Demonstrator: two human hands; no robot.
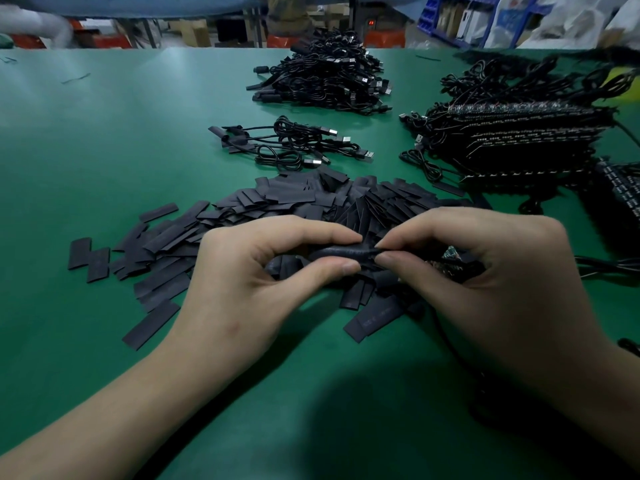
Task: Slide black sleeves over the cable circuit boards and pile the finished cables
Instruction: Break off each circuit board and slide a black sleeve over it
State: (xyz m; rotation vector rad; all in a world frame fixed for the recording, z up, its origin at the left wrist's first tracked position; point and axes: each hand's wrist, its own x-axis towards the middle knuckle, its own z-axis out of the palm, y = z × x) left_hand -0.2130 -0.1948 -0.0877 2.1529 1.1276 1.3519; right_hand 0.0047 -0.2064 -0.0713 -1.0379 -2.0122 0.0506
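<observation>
At the left of the green bench (114, 140), loose black sleeves (166, 237) are lying flat in a heap that is spreading rightward under both hands. The left hand (242, 278) is pinching one sleeve (341, 253) between thumb and forefinger, its grip clamped on the left portion. Well behind it, sleeved cables (291, 143) are lying in a small pile. The held sleeve is lying with its long axis running left to right, bridging the two hands just above the heap. The right hand (485, 271) is pinching the sleeve's right end, grip likewise clamped. The circuit board (450, 254) is showing just beyond, tucked under its fingers, so the board is lying rightward of the sleeve mouth and nearer the right hand. In my judgement, seating is calling for travel along that same axis. Far right, unsleeved boards (519, 143) are standing stacked.
</observation>
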